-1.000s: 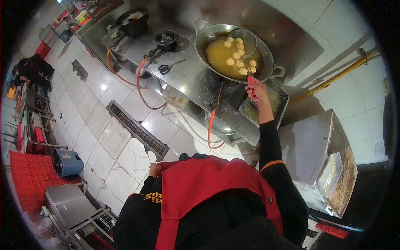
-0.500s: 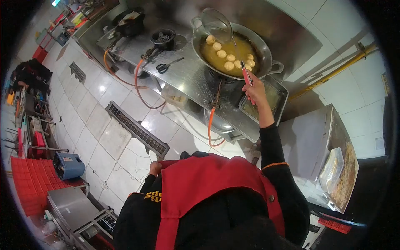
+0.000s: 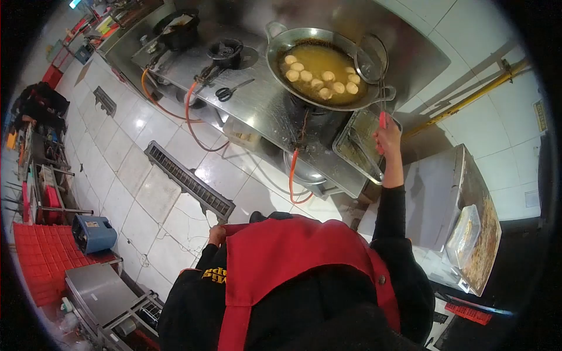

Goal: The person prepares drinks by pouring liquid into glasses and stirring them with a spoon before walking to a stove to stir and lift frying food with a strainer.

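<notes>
My right hand (image 3: 389, 139) is closed around the red handle of a round wire skimmer (image 3: 372, 57). The skimmer's mesh head is at the right rim of a wide metal wok (image 3: 274, 54). Several pale round dough balls (image 3: 328, 76) float in the yellow oil (image 3: 319, 57), mostly in its lower half. At my left side, my left hand (image 3: 217, 235) shows only partly beside the red apron (image 3: 281, 251); its fingers are mostly hidden. Below the wok's right handle lies a metal tray (image 3: 351, 146), near my right hand.
On the steel counter (image 3: 257, 99) are black scissors (image 3: 225, 93), a burner (image 3: 225, 51) and a dark pot (image 3: 178, 38). Orange gas hoses (image 3: 293, 175) hang in front. A white cabinet (image 3: 430, 199) stands to the right. A floor grate (image 3: 187, 181) crosses the tiles.
My right hand has moved right and slightly down with the skimmer, whose head has swung from the wok's upper left to its right rim. The dough balls have shifted in the oil.
</notes>
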The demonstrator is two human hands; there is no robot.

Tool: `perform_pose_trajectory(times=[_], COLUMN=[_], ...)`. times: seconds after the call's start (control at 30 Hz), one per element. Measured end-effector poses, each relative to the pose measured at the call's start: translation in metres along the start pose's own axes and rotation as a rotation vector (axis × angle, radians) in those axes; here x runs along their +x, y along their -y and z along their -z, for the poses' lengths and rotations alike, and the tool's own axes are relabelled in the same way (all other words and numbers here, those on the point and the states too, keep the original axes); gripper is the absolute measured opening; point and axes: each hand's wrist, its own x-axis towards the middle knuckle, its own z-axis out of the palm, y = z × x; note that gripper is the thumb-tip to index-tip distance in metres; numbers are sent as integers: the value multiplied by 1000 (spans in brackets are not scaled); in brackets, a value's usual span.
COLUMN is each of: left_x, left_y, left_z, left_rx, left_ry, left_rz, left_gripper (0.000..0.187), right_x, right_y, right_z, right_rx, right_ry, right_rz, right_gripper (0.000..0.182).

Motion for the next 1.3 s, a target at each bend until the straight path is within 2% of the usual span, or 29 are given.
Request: perform_pose_trajectory(times=[0.03,0.07,0.1,0.13,0.2,0.27,0.3,0.33,0.4,0.43,0.57,0.63,0.7,0.77,0.83,0.9,0.93,0.97,1.0,1.03,1.1,1.13,1.2,1.23,1.3], left_x=[7,-3,-21,-35,-26,-32,-37,-43,-37,-35,-29,-20,8,5,-2,-10,-8,-4,0,1,2,2,3,7,16], left_y=[8,-3,-24,-39,-31,-36,-38,-40,-36,-34,-21,-10,11,10,7,5,8,10,11,11,14,15,13,13,16], left_z=[-7,3,23,37,30,36,38,42,35,33,22,11,-20,-20,-13,-6,-9,-12,-15,-16,-16,-16,-17,-21,-25], left_rx=[1,1,39,77,119,159,11,-137,-60,17,-38,-61,-160,-260,-163,-134,-104,-104,-142,-179,-150,-121,-176,-234,-221], left_ry=[23,25,21,17,31,45,17,-10,-16,-21,-63,-57,-93,-131,-100,-88,-74,-75,-91,-108,-90,-70,-86,-102,-87], left_rz=[-111,-112,-33,46,18,-9,-31,-53,-48,-43,-13,-93,-37,22,-53,-129,-205,-206,-125,-45,-95,-145,-116,-84,-82], left_gripper=[30,30,30,30,31,31,31,31,30,30,29,29,28,28,29,29,29,29,29,29,29,29,29,29,31], right_x=[4,7,9,9,6,-7,-13,-15,-17,-19,-28,-33,-40,-46,-50,-53,-56,-60,-63,-66,-72,-74,-77,-78,-84], right_y=[-9,-18,-25,-27,-30,-21,-16,-14,-10,-8,-2,2,10,15,15,11,13,16,18,18,17,15,12,10,10], right_z=[3,6,7,6,4,2,-1,-4,-9,-12,-26,-31,-34,-37,-42,-47,-47,-45,-43,-42,-39,-38,-34,-31,-24], right_rx=[-2,147,295,295,425,519,613,613,692,691,781,778,753,700,647,455,456,319,182,182,-44,-44,-106,-107,-176], right_ry=[-1,78,156,155,305,359,411,412,580,580,640,654,600,578,555,394,394,367,338,337,180,179,82,80,7], right_rz=[-1,-45,-88,-88,-160,-193,-227,-227,-243,-242,-249,-231,-196,-151,-105,-58,-59,13,83,83,373,371,574,573,771], right_gripper=[60,57,55,55,49,48,46,46,44,44,46,48,54,57,60,62,62,63,64,64,66,66,65,65,64])
